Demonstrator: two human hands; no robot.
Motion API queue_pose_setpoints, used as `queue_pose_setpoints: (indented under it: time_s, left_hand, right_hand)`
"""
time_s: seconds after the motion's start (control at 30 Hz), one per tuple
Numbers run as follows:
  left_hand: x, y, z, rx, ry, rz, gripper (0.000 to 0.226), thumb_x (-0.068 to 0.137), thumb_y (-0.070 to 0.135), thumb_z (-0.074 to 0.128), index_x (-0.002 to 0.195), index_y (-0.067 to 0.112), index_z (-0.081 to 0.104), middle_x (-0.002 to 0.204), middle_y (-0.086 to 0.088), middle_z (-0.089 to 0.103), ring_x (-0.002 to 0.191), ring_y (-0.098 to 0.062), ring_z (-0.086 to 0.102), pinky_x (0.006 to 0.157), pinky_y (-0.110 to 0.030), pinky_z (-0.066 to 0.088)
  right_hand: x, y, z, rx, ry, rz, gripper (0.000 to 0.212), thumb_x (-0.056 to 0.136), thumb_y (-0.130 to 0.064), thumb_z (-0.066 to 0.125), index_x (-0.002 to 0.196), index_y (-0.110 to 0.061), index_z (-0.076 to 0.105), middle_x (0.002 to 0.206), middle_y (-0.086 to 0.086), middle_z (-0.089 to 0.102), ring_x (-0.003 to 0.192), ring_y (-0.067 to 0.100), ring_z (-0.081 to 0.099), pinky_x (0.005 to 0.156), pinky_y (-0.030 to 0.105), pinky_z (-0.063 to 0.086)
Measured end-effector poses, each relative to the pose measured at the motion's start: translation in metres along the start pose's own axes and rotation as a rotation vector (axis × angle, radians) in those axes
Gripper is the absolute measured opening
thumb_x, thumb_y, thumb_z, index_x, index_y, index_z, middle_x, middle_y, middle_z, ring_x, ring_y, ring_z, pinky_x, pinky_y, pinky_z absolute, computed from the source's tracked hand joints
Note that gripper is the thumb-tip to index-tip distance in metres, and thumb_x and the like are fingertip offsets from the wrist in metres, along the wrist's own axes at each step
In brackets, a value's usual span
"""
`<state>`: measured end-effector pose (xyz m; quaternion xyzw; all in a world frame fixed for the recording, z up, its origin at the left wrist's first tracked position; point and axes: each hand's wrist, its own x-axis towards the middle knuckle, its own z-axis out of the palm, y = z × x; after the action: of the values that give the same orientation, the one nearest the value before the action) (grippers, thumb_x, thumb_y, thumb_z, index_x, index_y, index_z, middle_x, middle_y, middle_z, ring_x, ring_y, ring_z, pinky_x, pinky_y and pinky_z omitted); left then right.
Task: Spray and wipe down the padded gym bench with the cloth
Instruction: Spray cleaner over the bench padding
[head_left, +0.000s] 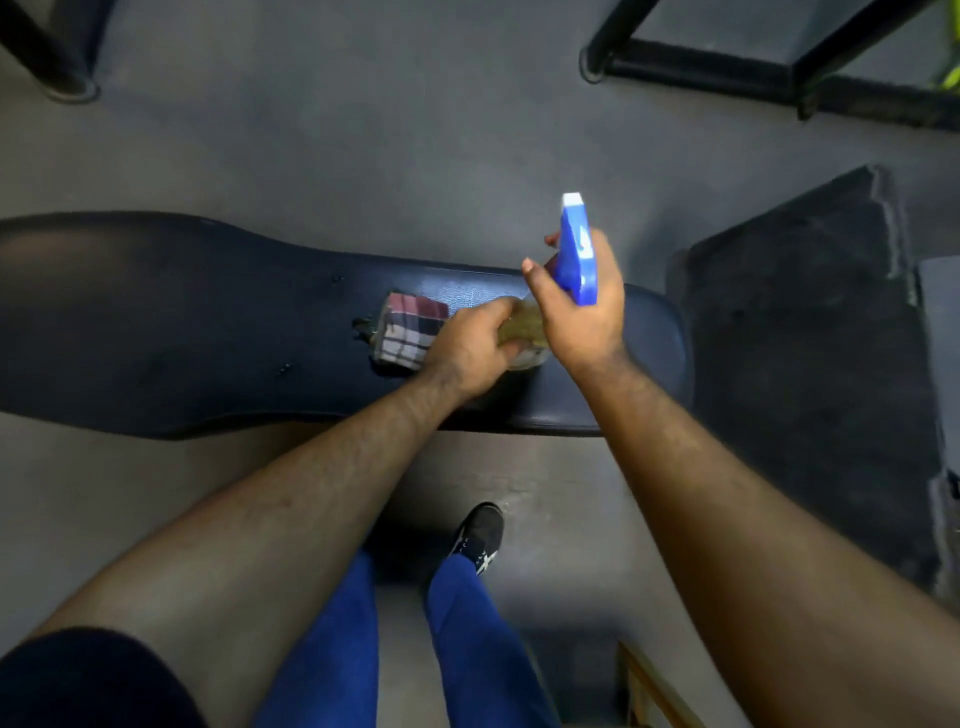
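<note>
A dark blue padded bench (182, 332) runs across the view from left to right. A folded plaid cloth (410, 327) lies on its pad, beside a small tear in the vinyl. My left hand (475, 348) grips the clear body of a spray bottle (530, 327) holding yellowish liquid, just right of the cloth. My right hand (582, 306) is wrapped around the bottle's blue trigger head (575, 249), whose white nozzle points away from me.
Grey floor (363, 130) surrounds the bench. Black metal frame legs (727, 67) stand at the far right and another leg (57, 67) at the far left. A dark mat (810, 338) lies right of the bench. My blue trousers and black shoe (480, 535) are below.
</note>
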<state>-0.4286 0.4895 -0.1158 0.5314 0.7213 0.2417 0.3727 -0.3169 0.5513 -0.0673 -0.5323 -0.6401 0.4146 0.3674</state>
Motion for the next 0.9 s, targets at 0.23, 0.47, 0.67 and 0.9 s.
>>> queue_pose_setpoints:
  time_s: [0.23, 0.47, 0.67, 0.9]
  left_hand:
    - [0.011, 0.001, 0.021, 0.010, -0.020, -0.032, 0.037, 0.078, 0.039, 0.071, 0.110, 0.026, 0.060, 0.103, -0.001, 0.072, 0.096, -0.023, 0.068, 0.083, -0.040, 0.056]
    - [0.010, 0.010, 0.019, 0.071, -0.008, -0.044, 0.036, 0.079, 0.030, 0.072, 0.113, 0.024, 0.063, 0.103, -0.001, 0.072, 0.097, -0.023, 0.067, 0.083, -0.035, 0.055]
    - [0.009, 0.008, 0.020, 0.048, -0.003, -0.052, 0.034, 0.076, 0.031, 0.074, 0.107, 0.025, 0.064, 0.102, 0.004, 0.071, 0.095, -0.018, 0.066, 0.084, -0.037, 0.055]
    - [0.000, 0.000, 0.020, 0.083, 0.021, -0.044, 0.041, 0.077, 0.038, 0.075, 0.112, 0.022, 0.063, 0.111, 0.000, 0.067, 0.102, -0.019, 0.062, 0.087, -0.038, 0.053]
  right_hand:
    - [-0.006, 0.032, -0.021, -0.029, -0.122, 0.063, 0.033, 0.082, -0.020, 0.074, 0.111, -0.026, 0.059, 0.082, -0.009, 0.064, 0.080, 0.017, 0.067, 0.080, 0.043, 0.056]
    - [-0.013, 0.034, -0.025, -0.009, -0.133, 0.172, 0.039, 0.075, -0.025, 0.082, 0.108, -0.021, 0.061, 0.097, 0.003, 0.069, 0.092, 0.022, 0.066, 0.083, 0.037, 0.056]
    - [-0.026, 0.048, -0.030, -0.070, -0.154, 0.204, 0.044, 0.067, -0.035, 0.084, 0.104, -0.031, 0.059, 0.096, -0.011, 0.066, 0.092, 0.010, 0.065, 0.082, 0.028, 0.053]
    - [-0.064, 0.066, -0.021, -0.056, -0.001, 0.364, 0.052, 0.074, -0.028, 0.085, 0.115, -0.034, 0.053, 0.110, -0.010, 0.063, 0.103, 0.008, 0.060, 0.091, 0.024, 0.048]
